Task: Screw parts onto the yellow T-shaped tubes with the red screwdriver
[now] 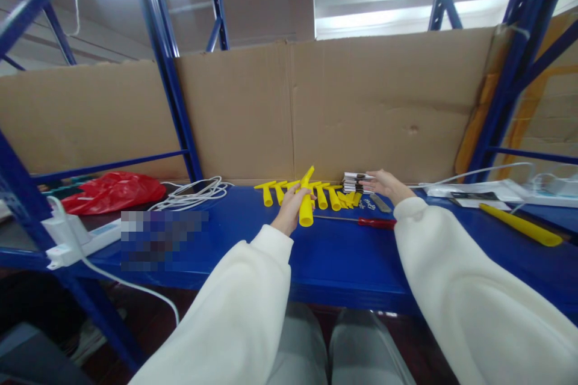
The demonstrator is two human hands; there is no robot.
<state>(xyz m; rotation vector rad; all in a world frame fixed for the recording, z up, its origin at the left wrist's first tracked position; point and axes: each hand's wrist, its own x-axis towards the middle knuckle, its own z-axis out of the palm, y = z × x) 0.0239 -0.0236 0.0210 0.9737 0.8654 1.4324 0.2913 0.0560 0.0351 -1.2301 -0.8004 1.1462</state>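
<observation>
My left hand [291, 207] is closed around a yellow T-shaped plastic piece [306, 212], its hollow round handle pointing toward me. My right hand [385, 185] reaches to a stack of small white-and-black packets [356, 183] by the cardboard. Its fingers are stretched out at the stack's right edge; whether they grip a packet I cannot tell. Several similar yellow T-shaped pieces [335, 200] lie in a row behind my left hand, partly hidden by it. Beside the stack are small yellow pieces [347, 200] and a flat grey piece [380, 203]. A screwdriver with a red handle [376, 223] lies in front.
The blue shelf [343, 271] is backed by a cardboard sheet [361, 108]. At left are a red plastic bag [120, 191], coiled white cables [198, 192] and a power strip [99, 237]. A long yellow tapered tube [521, 225] lies at right. Blue posts [169, 72] stand at both sides.
</observation>
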